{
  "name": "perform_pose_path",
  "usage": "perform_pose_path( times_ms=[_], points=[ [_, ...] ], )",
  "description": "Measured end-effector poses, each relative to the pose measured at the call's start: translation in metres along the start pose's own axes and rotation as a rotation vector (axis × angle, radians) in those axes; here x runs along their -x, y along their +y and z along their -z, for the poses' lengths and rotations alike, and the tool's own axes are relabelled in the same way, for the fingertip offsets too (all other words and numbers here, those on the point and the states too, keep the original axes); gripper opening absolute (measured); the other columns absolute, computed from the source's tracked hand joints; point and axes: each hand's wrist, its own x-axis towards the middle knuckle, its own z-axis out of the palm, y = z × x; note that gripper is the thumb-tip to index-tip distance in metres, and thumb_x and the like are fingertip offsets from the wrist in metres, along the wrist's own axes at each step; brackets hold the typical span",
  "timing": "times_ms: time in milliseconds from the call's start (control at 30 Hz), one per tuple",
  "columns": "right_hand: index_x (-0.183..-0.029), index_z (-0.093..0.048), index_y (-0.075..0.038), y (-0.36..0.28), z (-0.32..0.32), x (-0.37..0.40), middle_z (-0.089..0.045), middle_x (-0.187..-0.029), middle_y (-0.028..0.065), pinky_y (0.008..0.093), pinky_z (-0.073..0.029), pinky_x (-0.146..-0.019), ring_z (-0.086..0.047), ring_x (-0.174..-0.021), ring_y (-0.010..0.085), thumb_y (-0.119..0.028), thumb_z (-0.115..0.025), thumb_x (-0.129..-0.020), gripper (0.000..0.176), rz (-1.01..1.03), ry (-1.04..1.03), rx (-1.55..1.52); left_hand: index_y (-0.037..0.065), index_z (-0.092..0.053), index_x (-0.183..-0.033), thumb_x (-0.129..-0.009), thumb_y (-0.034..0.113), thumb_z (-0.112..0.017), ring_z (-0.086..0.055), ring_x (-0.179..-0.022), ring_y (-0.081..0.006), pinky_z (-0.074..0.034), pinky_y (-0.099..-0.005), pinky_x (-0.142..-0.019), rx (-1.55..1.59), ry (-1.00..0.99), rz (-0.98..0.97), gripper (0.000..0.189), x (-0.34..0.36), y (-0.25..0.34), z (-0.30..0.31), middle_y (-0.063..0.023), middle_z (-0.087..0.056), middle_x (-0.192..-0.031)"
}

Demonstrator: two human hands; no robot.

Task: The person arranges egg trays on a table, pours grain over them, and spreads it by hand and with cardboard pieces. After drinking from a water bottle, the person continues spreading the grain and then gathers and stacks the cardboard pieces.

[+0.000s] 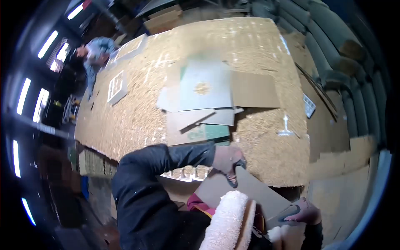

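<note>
A flat grey board [250,189] is held tilted in front of my body at the near edge of the worktable [266,154]. My left hand [230,162], in a worn glove, is closed on its upper edge. My gloved right hand [303,211] grips the lower right corner. Beyond the left hand lies a stack of loose sheets: a light grey-white sheet [206,85] with a tan patch, a brown cardboard piece [255,89] to its right, and a green-printed piece [216,131] nearer me.
Another person [98,52] is at the table's far left, beside a white frame [132,48]. A smaller white frame [117,87] lies nearer. Dark padded cushions [329,46] line the right side. Cardboard sheets [339,200] are at the lower right.
</note>
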Motion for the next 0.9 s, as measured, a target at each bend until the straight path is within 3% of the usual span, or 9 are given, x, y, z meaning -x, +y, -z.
perform_pose_path(
  times_ms=[200,233,367,400,467,533,667,767,900],
  points=[
    [-0.116,-0.051,0.0,0.033,0.008,-0.064,-0.061,-0.087,0.0052,0.0304,-0.052,-0.07,-0.062,-0.078,0.019,-0.011,-0.073,-0.063,0.058,-0.345,0.43,-0.326,-0.005,-0.065,-0.102,-0.066,0.014,-0.082,-0.066,-0.08,-0.0155,-0.054,-0.0278,-0.074,0.436,0.739,0.511,0.045,0.278,-0.094,-0.002,-0.0118,-0.069,-0.088],
    [-0.125,-0.043,0.003,-0.019,0.018,-0.08,-0.062,-0.088,0.0068,0.0302,-0.052,-0.074,-0.061,-0.081,0.0179,-0.013,-0.069,-0.077,0.056,-0.111,0.564,-0.835,-0.007,-0.063,-0.106,-0.068,0.009,-0.08,-0.067,-0.08,-0.0169,-0.055,-0.0285,-0.076,0.553,1.013,0.434,0.045,0.322,-0.099,-0.008,-0.011,-0.069,-0.09],
    [-0.122,-0.055,0.002,-0.214,0.018,-0.201,-0.065,-0.107,0.0093,0.0283,-0.049,-0.084,-0.061,-0.093,0.0138,-0.032,-0.035,-0.103,0.044,0.349,0.264,-0.635,-0.008,-0.062,-0.098,-0.08,0.013,-0.073,-0.066,-0.075,-0.0154,-0.054,-0.0249,-0.066,0.905,1.815,0.265,0.03,0.335,-0.141,-0.041,-0.0135,-0.066,-0.09],
    [-0.132,-0.047,0.0,-0.235,0.008,-0.245,-0.063,-0.113,0.0106,0.0296,-0.047,-0.089,-0.059,-0.098,0.0131,-0.032,-0.034,-0.103,0.046,0.448,0.26,-0.299,-0.005,-0.061,-0.11,-0.082,0.017,-0.071,-0.065,-0.083,-0.0165,-0.052,-0.0264,-0.07,0.774,1.727,0.428,0.037,0.339,-0.173,-0.052,-0.0141,-0.066,-0.098],
    [-0.129,-0.049,0.004,-0.31,-0.035,-0.338,-0.058,-0.123,0.0082,0.0269,-0.045,-0.094,-0.055,-0.11,0.0146,-0.037,-0.047,-0.099,0.051,0.326,0.059,-1.087,0.015,-0.055,-0.129,-0.088,0.017,-0.061,-0.059,-0.109,-0.0252,-0.046,-0.0299,-0.093,-0.527,1.425,0.401,0.042,0.355,-0.197,-0.051,-0.014,-0.065,-0.112],
    [-0.135,-0.041,0.005,-0.389,-0.058,-0.405,-0.055,-0.128,0.0098,0.0286,-0.04,-0.101,-0.052,-0.115,0.0151,-0.032,-0.048,-0.099,0.052,0.927,0.464,0.052,0.01,-0.055,-0.128,-0.088,0.017,-0.061,-0.061,-0.107,-0.0275,-0.047,-0.0308,-0.094,-0.245,1.636,0.403,0.041,0.385,-0.18,-0.001,-0.0169,-0.064,-0.115],
    [-0.138,-0.033,-0.003,-0.578,-0.095,-0.496,-0.042,-0.135,0.0158,0.0416,-0.043,-0.093,-0.045,-0.116,0.0294,-0.051,-0.066,-0.082,0.081,0.142,-0.216,-1.594,0.003,-0.055,-0.113,-0.092,0.018,-0.053,-0.063,-0.091,-0.0251,-0.053,-0.0334,-0.079,0.009,1.84,-0.171,0.026,0.518,-0.239,0.117,-0.0097,-0.064,-0.103],
    [-0.135,-0.039,-0.004,-0.571,-0.13,-0.465,-0.042,-0.134,0.0114,0.0434,-0.041,-0.096,-0.042,-0.12,0.0282,-0.05,-0.061,-0.086,0.071,0.846,-0.344,-1.502,0.005,-0.054,-0.111,-0.092,0.023,-0.052,-0.061,-0.093,-0.0259,-0.053,-0.0373,-0.078,-0.052,2.183,0.074,0.027,0.551,-0.219,0.146,-0.0126,-0.062,-0.105],
    [-0.126,-0.053,0.0,-0.426,-0.135,-0.345,-0.065,-0.106,0.0062,0.0276,-0.05,-0.082,-0.061,-0.092,0.0119,-0.026,-0.063,-0.091,0.045,0.869,-0.296,-1.183,0.007,-0.053,-0.109,-0.092,0.03,-0.051,-0.059,-0.097,-0.027,-0.052,-0.0427,-0.078,0.154,2.208,-0.156,0.029,0.408,-0.165,0.118,-0.0164,-0.059,-0.107]
  ],
)
